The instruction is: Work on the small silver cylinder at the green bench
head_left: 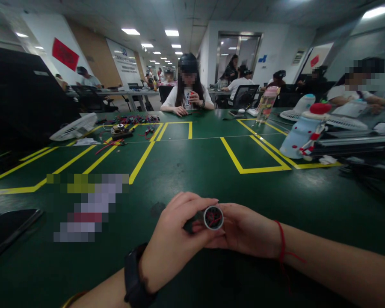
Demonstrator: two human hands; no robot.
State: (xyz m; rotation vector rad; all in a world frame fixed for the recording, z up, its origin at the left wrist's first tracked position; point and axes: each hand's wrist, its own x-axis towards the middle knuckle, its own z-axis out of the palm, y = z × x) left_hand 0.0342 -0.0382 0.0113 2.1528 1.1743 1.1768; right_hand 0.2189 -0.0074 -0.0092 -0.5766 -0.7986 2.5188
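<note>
Above the near part of the green table, both hands meet at a small round tube (213,218). Its pale rim faces me, and inside show red strands and dark parts that I cannot make out. My left hand (176,226) pinches the rim between the thumb below and the fingers above. From the other side my right hand (248,229) curls its fingers around and behind the tube. The rest of the tube's body is hidden by the fingers. A black watch (137,273) is on my left wrist, and a red string (282,241) circles my right wrist.
Yellow tape (266,170) marks the green table (186,171). A dark flat device (11,229) lies at left, near a pixelated patch. Wires and small parts (131,119) are at the far left. A blue bottle (298,132) and pink-lidded bottle (267,105) stand right. A person (188,96) sits opposite.
</note>
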